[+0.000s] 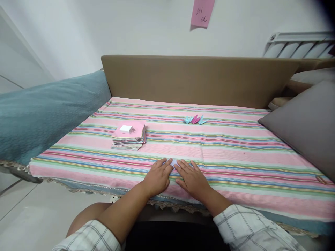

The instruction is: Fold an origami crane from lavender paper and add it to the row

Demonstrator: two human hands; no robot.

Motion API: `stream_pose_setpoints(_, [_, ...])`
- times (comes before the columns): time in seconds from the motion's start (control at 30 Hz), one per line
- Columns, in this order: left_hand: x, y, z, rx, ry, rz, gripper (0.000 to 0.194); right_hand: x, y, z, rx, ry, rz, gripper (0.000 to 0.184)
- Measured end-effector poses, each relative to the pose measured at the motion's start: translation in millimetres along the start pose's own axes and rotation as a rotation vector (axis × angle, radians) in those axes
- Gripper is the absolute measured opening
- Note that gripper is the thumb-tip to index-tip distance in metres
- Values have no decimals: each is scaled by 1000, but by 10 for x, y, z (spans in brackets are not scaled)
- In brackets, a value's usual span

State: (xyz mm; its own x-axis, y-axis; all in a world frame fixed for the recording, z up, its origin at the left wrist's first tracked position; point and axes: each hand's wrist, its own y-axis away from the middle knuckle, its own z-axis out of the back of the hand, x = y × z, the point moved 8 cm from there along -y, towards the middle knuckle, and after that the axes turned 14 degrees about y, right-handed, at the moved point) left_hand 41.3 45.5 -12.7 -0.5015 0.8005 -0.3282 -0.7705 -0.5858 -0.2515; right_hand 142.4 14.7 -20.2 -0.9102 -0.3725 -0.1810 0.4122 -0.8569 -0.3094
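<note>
A small piece of pale lavender paper (173, 162) lies on the striped cloth, mostly covered by my fingers. My left hand (158, 177) rests on its left side, fingers stretched forward and pressing down. From the other side my right hand (193, 179) lies flat with its fingers spread, the tips on the paper's right edge. How the paper is folded cannot be seen under the hands. Farther back, folded paper cranes (195, 119) in light blue and magenta stand in a row.
To the left, a stack of square paper sheets (133, 129) carries a white plug adapter (126, 129). The striped cloth (235, 153) covers a sofa seat, with a brown backrest (183, 80) behind. A grey cushion (303, 122) sits right; a blue-covered armrest (57, 108) bounds the left.
</note>
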Motion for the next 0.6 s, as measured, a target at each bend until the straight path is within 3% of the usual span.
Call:
stream_pose_setpoints(0.3, [62, -10, 32, 58, 143, 32, 59, -86, 54, -47, 39, 5, 28, 63])
stream_pose_setpoints(0.43, [21, -12, 79, 209, 175, 26, 53, -67, 68, -45, 50, 10, 83, 69])
stream_pose_setpoints(0.6, [8, -15, 111, 254, 154, 28, 43, -112, 59, -34, 63, -33, 59, 59])
